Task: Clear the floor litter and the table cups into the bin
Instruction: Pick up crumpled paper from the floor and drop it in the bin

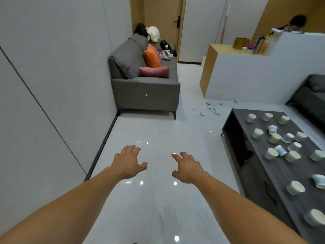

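Observation:
Several paper cups [275,137], white, pale green and pale blue, stand or lie scattered on the dark low table [258,175] at the right. Crumpled bluish litter [212,108] lies on the white floor beyond the table's far end, near the counter base. My left hand [129,162] and my right hand [188,167] are stretched out over the bare floor, fingers spread, holding nothing. Both hands are well left of the table. No bin is in view.
A grey sofa [146,85] with orange and pink cushions stands against the left wall ahead. A white and wood counter [246,73] with items on top is at the back right, a person behind it. A dark sofa [311,95] sits at the far right.

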### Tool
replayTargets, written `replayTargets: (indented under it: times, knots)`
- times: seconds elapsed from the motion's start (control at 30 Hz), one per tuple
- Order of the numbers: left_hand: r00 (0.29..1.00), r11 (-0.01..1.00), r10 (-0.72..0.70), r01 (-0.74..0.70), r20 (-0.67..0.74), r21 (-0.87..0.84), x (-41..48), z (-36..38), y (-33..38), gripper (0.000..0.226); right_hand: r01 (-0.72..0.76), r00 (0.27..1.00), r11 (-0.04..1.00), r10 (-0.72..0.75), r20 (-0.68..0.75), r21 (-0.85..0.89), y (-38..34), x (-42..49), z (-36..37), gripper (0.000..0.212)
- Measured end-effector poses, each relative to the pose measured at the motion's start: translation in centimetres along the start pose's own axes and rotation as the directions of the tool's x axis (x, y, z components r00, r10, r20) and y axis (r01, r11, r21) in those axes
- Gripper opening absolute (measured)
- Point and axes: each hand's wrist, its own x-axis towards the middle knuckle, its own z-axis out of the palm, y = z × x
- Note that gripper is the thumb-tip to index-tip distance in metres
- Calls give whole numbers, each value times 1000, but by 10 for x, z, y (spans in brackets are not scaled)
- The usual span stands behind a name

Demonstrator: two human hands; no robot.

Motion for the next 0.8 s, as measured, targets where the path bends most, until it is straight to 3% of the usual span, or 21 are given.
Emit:
replayTargets:
  times: [0.23, 0.43, 0.8]
  knots:
    - [986, 986, 163, -164, 40, 37, 157, -36, 24, 75, -120, 990, 989, 126, -61, 87, 31, 95, -63, 74]
    - [955, 952, 279, -288, 97, 102, 280, -40, 94, 76, -213, 972, 968, 224, -73, 130, 109, 173, -104, 74]
    - [945, 940, 324, -327, 42, 98, 464, -72, 238, 75, -191, 969, 974, 207, -136, 121, 258, 309, -209, 74]
